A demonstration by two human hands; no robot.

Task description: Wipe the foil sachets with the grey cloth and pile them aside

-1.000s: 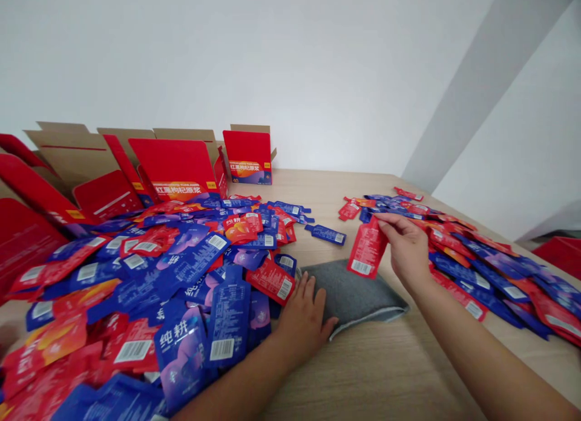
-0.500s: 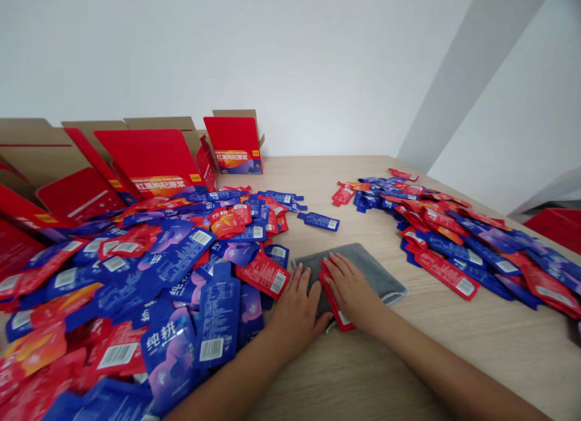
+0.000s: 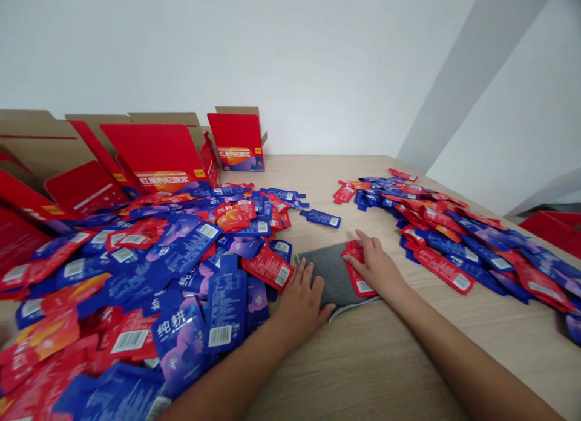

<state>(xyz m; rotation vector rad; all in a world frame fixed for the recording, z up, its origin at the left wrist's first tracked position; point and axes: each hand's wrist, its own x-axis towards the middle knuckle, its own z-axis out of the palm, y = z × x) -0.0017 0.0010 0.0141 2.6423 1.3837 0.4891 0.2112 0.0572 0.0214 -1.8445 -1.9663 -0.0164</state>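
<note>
On the table lies a folded grey cloth (image 3: 330, 270). My left hand (image 3: 300, 297) rests on its left edge, fingers stretched out and thumb apart, pressing it down. A red pouch (image 3: 356, 277) with a white barcode lies across the cloth's right part. My right hand (image 3: 379, 268) has hold of this pouch by its right side, thumb over its face and index finger raised; the fingertips behind it are partly hidden. Just left of my left hand, another red pouch (image 3: 271, 268) sits at the edge of the large mixed pile of blue and red pouches (image 3: 181, 312).
A second pile of red and blue pouches (image 3: 472, 239) spreads along the right side. One blue pouch (image 3: 322, 218) lies alone beyond the cloth. Open red cartons (image 3: 157, 155) line the back left, with a smaller carton (image 3: 238, 143) beside them. A red box (image 3: 554, 230) stands far right.
My right hand has moved right, bringing the red pouch from the cloth's middle to its right part. My left hand stays on the cloth's left edge.
</note>
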